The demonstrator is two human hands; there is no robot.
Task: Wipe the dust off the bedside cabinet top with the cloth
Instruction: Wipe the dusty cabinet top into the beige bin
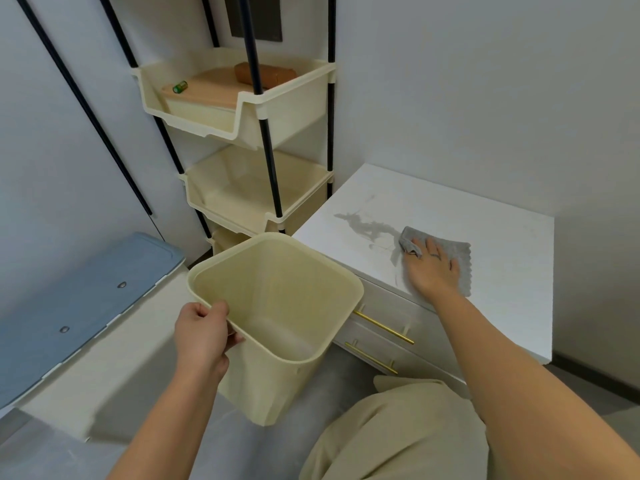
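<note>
The white bedside cabinet top fills the right middle of the head view. A streak of grey dust lies on it, left of the cloth. My right hand presses flat on the grey cloth, fingers spread, near the top's front edge. My left hand grips the near rim of a cream plastic bin, held tilted in the air against the cabinet's front left corner, its open mouth facing me. The bin looks empty.
A cream tiered rack on black poles stands left of the cabinet, with a wooden board, a brown block and a green battery in its top tray. A blue-lidded storage box sits at the left. Gold drawer handles face me. My knee is below.
</note>
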